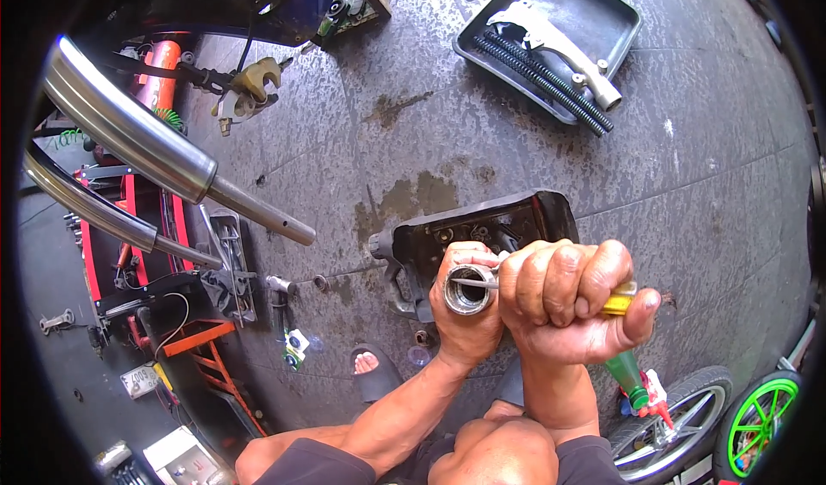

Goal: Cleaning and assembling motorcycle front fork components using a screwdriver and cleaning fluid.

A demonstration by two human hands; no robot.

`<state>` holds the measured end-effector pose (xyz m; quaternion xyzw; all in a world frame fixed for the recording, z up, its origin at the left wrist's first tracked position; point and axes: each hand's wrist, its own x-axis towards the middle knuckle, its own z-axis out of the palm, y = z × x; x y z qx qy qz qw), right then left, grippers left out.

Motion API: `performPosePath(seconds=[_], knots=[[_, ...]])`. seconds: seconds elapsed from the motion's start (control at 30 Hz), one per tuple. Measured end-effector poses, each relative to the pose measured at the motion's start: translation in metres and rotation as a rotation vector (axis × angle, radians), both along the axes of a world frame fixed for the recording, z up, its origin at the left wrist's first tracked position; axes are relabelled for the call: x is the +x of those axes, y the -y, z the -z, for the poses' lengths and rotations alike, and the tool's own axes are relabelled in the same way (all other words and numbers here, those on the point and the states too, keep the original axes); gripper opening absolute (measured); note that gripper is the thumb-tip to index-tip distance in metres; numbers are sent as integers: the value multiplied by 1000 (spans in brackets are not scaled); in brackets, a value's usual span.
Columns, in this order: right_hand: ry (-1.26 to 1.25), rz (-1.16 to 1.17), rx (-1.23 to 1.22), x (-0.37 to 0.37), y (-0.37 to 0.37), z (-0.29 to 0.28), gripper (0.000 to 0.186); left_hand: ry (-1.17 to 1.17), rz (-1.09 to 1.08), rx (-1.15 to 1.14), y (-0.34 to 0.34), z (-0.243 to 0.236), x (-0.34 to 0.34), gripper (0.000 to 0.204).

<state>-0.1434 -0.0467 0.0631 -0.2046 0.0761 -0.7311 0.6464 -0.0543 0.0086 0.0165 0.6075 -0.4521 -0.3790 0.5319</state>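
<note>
Wrapped around a grey metal tube (451,296), my left hand (471,337) keeps its round open end facing up. The tube's lower part is hidden by my hand. In my right fist (564,300) is a screwdriver (618,302) with a yellow handle. Its thin shaft points left, and the tip lies across the tube's mouth, at the inner rim. Both hands are above a cut-open black plastic container (551,205), which has dark fluid and some small parts inside.
A black tray (632,20) at the far right holds a silver fork leg (564,46) and two coil springs (542,80). Shiny fork tubes (138,123) jut in from the left. A T-handle tool (279,300) lies on the floor. Wheels (761,416) and a green bottle (626,373) are at lower right.
</note>
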Motion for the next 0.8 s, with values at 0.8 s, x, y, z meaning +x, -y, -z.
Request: performPosePath(seconds=[0.8], knots=[[14,-75,-112,-2,22,-3,55,-21,83,35,3,0,10,37]])
